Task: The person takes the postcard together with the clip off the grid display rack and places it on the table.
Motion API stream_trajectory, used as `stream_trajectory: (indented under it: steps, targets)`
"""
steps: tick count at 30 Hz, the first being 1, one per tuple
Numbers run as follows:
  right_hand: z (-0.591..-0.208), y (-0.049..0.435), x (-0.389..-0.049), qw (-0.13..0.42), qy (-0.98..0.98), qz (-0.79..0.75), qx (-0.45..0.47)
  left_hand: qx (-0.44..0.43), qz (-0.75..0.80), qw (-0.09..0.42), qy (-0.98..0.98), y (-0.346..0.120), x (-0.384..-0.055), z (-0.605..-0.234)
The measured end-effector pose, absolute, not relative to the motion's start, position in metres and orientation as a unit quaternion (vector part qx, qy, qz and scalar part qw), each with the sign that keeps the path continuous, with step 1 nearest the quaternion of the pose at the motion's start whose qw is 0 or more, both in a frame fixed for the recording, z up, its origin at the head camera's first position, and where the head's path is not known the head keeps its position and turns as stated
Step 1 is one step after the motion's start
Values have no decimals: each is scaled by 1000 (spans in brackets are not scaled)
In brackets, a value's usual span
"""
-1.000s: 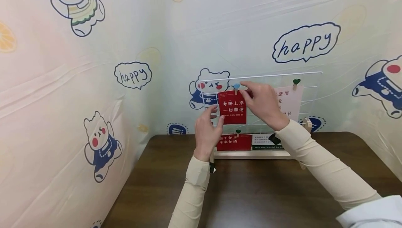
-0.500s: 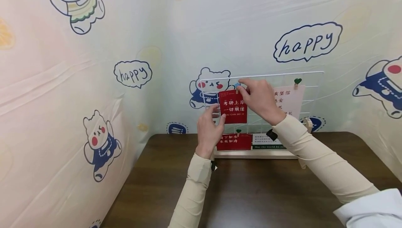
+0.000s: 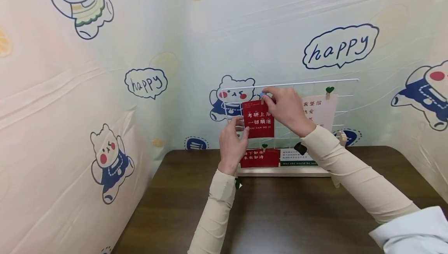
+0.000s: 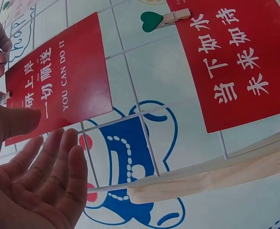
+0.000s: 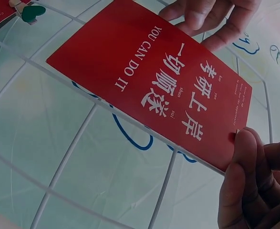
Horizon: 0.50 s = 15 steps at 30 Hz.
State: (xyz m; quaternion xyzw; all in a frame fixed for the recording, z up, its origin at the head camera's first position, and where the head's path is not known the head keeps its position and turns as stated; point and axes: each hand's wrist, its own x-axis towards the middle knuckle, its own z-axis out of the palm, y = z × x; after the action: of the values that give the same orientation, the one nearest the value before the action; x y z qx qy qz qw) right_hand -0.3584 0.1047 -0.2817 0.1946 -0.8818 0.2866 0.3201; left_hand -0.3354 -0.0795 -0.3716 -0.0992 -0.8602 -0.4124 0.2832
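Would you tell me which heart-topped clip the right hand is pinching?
The blue heart clip on the upper red card; the green heart clips on the lower red card and pink card are untouched.

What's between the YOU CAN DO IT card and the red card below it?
White grid wires and most of a green heart clip, in the left wrist view.

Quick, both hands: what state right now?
Left hand: open, fingers loose by the left edge of the upper red card; contact unclear.
Right hand: closed, pinching the blue clip at that card's top.
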Motion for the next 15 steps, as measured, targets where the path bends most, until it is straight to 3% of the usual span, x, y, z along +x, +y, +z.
stream_trajectory:
  steps: [15]
  targets:
    - [-278, 106, -357, 310, -876, 314, 194, -112, -425, 279, -853, -80, -341, -371]
